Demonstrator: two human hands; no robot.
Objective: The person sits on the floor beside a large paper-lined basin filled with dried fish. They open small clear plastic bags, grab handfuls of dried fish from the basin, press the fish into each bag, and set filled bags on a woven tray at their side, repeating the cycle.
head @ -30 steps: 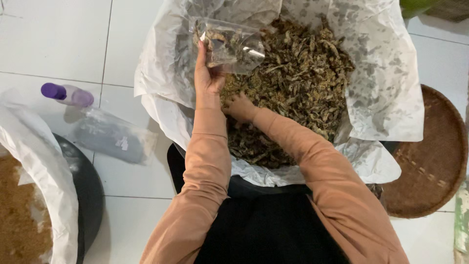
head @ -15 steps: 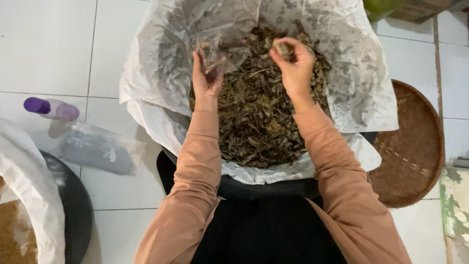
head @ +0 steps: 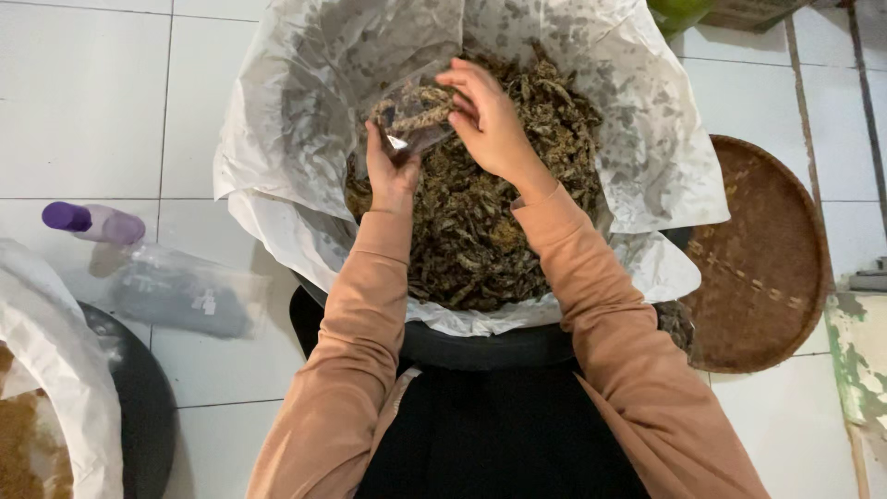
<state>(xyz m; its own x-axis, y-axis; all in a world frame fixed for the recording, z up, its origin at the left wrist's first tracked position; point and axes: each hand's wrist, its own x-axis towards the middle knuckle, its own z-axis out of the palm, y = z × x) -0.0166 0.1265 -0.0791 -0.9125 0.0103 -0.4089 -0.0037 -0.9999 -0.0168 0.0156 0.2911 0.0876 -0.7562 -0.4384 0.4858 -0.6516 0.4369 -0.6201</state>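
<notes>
From my head camera, my left hand (head: 393, 171) grips a small clear bag (head: 411, 115) over the paper-lined tub (head: 480, 346) of dried leaves (head: 480, 231); my right hand (head: 490, 120), fingers pinched, pushes leaves into the bag's mouth; a woven tray (head: 762, 259) lies on the floor nearby

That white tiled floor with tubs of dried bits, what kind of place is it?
Probably a home or small workshop floor where dried plant material is packed by hand: a paper-lined black tub of brown dried leaves, a round woven bamboo tray, and a small clear plastic bag.
</notes>
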